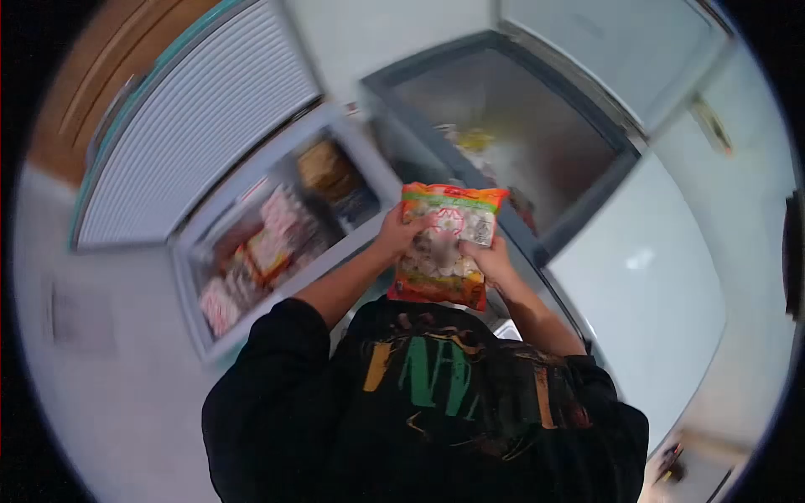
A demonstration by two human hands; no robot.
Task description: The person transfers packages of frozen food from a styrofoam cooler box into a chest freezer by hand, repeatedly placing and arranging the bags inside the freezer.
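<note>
A clear plastic bag of round whitish frozen balls (pixel 449 261), printed orange, red and green, is held upright in front of my chest. My left hand (pixel 401 235) grips its left edge, with the thumb laid across the front. On the opposite side my right hand (pixel 493 258) is closed on the bag's right edge, its thumb also on the front. The fingers behind the bag are hidden. Both hands are close to the corner where two open chest freezers meet.
Left of me stands an open freezer (pixel 386 180) with packs of meat (pixel 281 214) and a brown package (pixel 327 172) inside. Its ribbed lid (pixel 201 109) is raised. Ahead right, a grey-rimmed freezer (pixel 587 214) holds a yellow package (pixel 476 141). A white lid (pixel 654 277) lies to the right.
</note>
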